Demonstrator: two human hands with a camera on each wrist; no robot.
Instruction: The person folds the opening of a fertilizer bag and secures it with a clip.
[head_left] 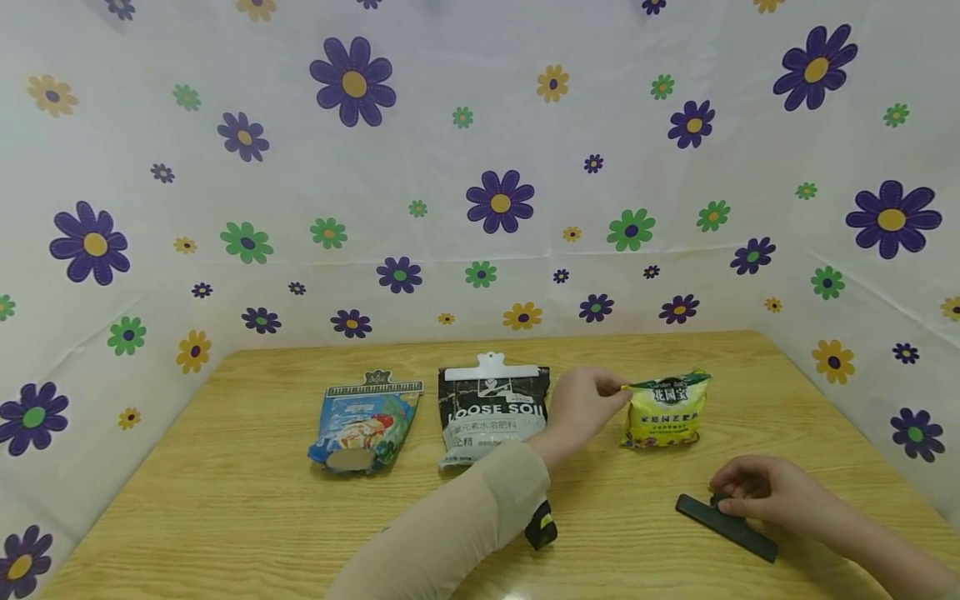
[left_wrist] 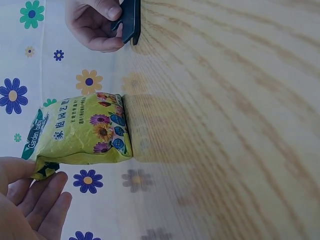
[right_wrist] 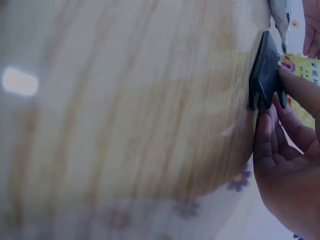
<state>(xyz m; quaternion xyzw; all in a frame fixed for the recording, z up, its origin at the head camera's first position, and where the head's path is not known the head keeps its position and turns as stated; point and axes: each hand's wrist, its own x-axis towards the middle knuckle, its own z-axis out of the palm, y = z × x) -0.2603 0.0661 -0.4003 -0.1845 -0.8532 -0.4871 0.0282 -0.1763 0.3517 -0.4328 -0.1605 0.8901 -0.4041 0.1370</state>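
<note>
My left hand (head_left: 581,408) pinches the top left corner of a yellow-green fertilizer bag (head_left: 666,414), which stands upright on the table. The left wrist view shows thumb and fingers on that corner of the bag (left_wrist: 85,130), with its printed flowers near the base. Closer to me and to the right, my right hand (head_left: 780,496) holds a black bag clip (head_left: 726,527) by its handle, the long bar low over the wood. In the right wrist view, the thumb lies on one side of the clip (right_wrist: 267,70) and the fingers on the other.
On the wooden table (head_left: 247,500), a blue food bag (head_left: 365,425) wears a dark clip (head_left: 375,387) along its top. Beside it a black and grey loose soil bag (head_left: 487,417) carries a white clip (head_left: 491,368). A flowered cloth (head_left: 450,158) surrounds the table.
</note>
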